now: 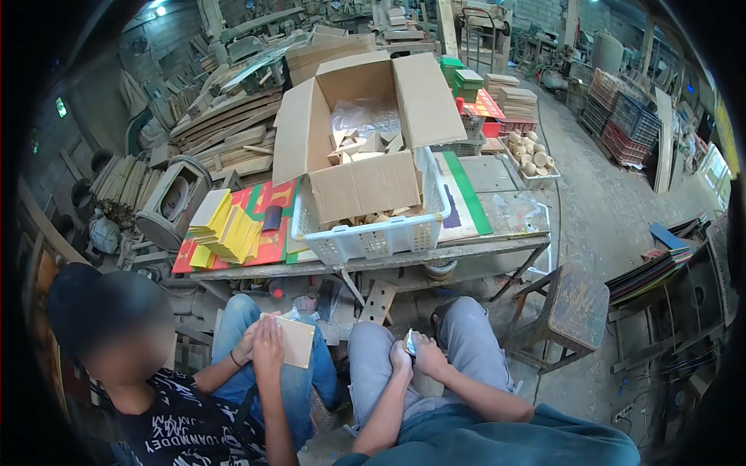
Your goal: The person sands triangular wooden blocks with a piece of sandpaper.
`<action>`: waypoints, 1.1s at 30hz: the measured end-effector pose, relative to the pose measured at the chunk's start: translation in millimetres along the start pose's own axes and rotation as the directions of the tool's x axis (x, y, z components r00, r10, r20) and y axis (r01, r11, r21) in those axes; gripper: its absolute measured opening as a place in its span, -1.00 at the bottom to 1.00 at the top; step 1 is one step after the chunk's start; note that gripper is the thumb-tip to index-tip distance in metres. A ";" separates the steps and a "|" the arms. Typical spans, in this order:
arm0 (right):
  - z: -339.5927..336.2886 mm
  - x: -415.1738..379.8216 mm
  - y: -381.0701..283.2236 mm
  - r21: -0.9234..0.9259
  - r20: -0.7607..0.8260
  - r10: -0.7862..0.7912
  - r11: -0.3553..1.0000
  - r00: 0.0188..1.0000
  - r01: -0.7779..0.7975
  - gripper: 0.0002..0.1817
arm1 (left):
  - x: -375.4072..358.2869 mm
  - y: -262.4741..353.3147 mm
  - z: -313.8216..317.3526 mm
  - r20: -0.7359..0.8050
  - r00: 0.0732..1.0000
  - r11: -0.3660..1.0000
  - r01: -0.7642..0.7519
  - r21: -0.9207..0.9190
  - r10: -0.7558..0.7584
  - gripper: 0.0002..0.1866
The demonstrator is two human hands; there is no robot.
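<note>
My left hand [400,362] and my right hand [430,356] are closed close together above my lap, between my knees. A small white-and-blue piece [410,342] shows between them, gripped by the fingers; its kind is too small to make out. Part of it is hidden by the fingers. To my left sits a co-worker in a black printed shirt. The co-worker's hands [266,342] are on a flat tan square board [298,342] with a yellow edge, held over the knee.
Ahead, a table [497,247] bears a white plastic crate [373,242] with an open cardboard box [365,186] of wooden pieces. Yellow-edged boards [225,229] are stacked on its left. A wooden stool [571,307] stands to my right, and a basket of round wooden pieces [532,155] farther back.
</note>
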State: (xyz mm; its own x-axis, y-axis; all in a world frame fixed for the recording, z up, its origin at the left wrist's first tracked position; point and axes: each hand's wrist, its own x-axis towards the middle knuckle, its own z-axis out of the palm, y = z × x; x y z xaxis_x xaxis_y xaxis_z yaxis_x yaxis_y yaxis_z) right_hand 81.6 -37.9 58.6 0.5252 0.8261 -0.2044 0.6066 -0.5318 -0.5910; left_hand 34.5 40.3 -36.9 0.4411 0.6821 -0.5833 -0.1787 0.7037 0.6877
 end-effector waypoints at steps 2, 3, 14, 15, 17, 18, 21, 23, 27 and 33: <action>-0.9 -14.0 -14.2 0.030 -0.057 -0.111 0.993 0.992 0.113 -0.38 | 40.0 -33.0 -31.7 0.106 0.979 0.983 -0.178 0.040 0.173 -0.73; -10.6 -33.8 -31.7 0.038 -0.071 -0.163 0.985 0.984 0.166 -0.38 | 54.2 -48.5 -45.1 0.227 0.942 0.966 -0.220 -0.133 0.246 -0.73; 20.5 -24.5 -10.5 -0.141 -0.193 -0.318 0.945 0.928 0.294 -0.23 | 27.7 -26.5 -27.4 0.343 0.935 0.953 0.017 -0.303 0.092 -0.72; 21.6 -21.5 -7.0 -0.133 -0.235 -0.328 0.943 0.915 0.304 -0.27 | 23.9 -27.6 -26.9 0.383 0.917 0.954 0.007 -0.299 0.113 -0.71; 13.0 -8.3 1.3 -0.089 -0.242 -0.248 0.968 0.938 0.233 -0.33 | -14.5 8.7 2.1 0.203 0.976 0.981 0.111 -0.160 -0.078 -0.72; 6.2 6.1 3.0 -0.053 -0.215 -0.165 0.986 0.963 0.157 -0.37 | -9.3 7.9 3.5 0.069 0.995 0.996 0.074 0.058 -0.078 -0.72; -1.0 -9.3 -17.3 0.000 -0.160 -0.107 0.994 0.981 0.109 -0.44 | 4.6 -3.9 -9.8 0.116 0.992 0.997 0.057 -0.060 -0.050 -0.74; -2.8 -32.1 -31.3 -0.007 -0.138 -0.173 0.985 0.975 0.174 -0.44 | 27.4 -18.6 -26.9 0.245 0.970 0.981 0.044 -0.191 0.005 -0.74; 10.3 -12.0 -7.7 -0.132 -0.263 -0.237 0.969 0.935 0.209 -0.44 | 11.6 -4.0 -10.3 0.106 0.975 0.970 0.210 -0.120 -0.198 -0.66; 12.7 -24.4 -28.7 -0.092 -0.236 -0.244 0.969 0.941 0.228 -0.49 | 10.7 23.4 -7.6 0.183 0.980 0.983 0.110 -0.150 -0.082 -0.73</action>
State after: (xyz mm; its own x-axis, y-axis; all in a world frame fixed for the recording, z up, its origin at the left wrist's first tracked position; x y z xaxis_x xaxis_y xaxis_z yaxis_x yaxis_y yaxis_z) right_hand 43.8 -40.4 70.6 0.4866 0.8630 0.1360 0.7629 -0.3439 -0.5474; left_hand 28.3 65.6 -30.4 0.6076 0.5742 -0.5488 -0.2585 0.7963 0.5469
